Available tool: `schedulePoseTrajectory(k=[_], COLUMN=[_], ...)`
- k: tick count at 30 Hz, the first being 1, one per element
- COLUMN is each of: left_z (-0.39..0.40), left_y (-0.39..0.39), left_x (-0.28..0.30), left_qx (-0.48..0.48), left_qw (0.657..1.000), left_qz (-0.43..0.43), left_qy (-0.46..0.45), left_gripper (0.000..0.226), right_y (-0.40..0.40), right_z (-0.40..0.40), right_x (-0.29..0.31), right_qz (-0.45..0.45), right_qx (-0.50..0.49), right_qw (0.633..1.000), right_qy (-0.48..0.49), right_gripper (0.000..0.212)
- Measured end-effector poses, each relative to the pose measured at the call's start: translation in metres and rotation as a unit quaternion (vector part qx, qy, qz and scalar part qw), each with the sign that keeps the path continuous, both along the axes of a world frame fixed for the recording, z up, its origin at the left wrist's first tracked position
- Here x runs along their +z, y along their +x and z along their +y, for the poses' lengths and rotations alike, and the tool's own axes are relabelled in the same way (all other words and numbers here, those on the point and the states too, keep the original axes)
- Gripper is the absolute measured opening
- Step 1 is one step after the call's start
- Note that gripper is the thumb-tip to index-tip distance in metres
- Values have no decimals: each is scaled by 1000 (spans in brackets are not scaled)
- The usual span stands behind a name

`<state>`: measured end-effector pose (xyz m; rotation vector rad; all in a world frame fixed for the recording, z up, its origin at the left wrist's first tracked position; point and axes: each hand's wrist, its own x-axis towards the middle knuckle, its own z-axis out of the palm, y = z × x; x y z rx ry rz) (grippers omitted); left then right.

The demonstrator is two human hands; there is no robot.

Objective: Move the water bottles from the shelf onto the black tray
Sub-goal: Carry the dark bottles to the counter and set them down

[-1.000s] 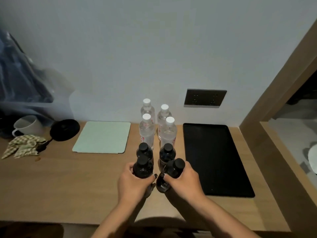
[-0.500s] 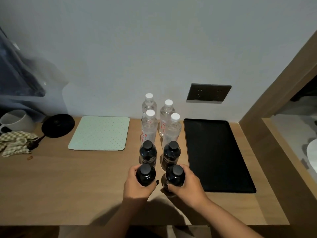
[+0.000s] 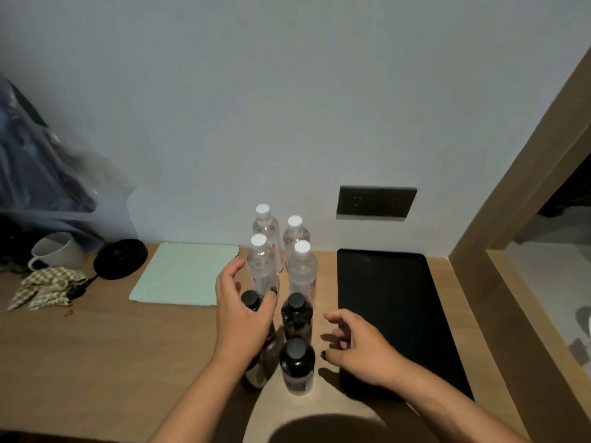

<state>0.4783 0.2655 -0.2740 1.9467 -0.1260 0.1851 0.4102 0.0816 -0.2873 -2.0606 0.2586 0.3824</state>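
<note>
While upright, four water bottles (image 3: 260, 266) adjoin black tray (image 3: 399, 314).

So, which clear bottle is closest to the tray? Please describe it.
Find the black tray on the right of the wooden shelf. Left of its far end stand four clear bottles; take the front right one, white-capped, nearest the tray.

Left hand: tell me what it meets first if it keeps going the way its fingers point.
The left hand reaches toward the wall; first in line looks like the near-left clear water bottle, though depth is hard to judge.
</note>
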Motion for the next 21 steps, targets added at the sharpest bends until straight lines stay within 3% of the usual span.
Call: schedulePoseTrajectory(k=[6, 12, 21], left_z=[-43, -51, -40], left_y=[27, 61, 117], left_x=[14, 28, 23], left_qx=[-8, 40, -25], left_qw=[995, 997, 992], left_qz=[-42, -5, 7], left_qy=[86, 59, 126], left_gripper=[68, 67, 61], right_y=[14, 40, 137], right_z=[-51, -75, -53], right_x=[38, 69, 108], right_qz=[-60, -109, -159], right_qx=[7, 12, 32], right_qw=[997, 991, 981], right_qy=[-40, -70, -103], right_gripper=[46, 38, 33])
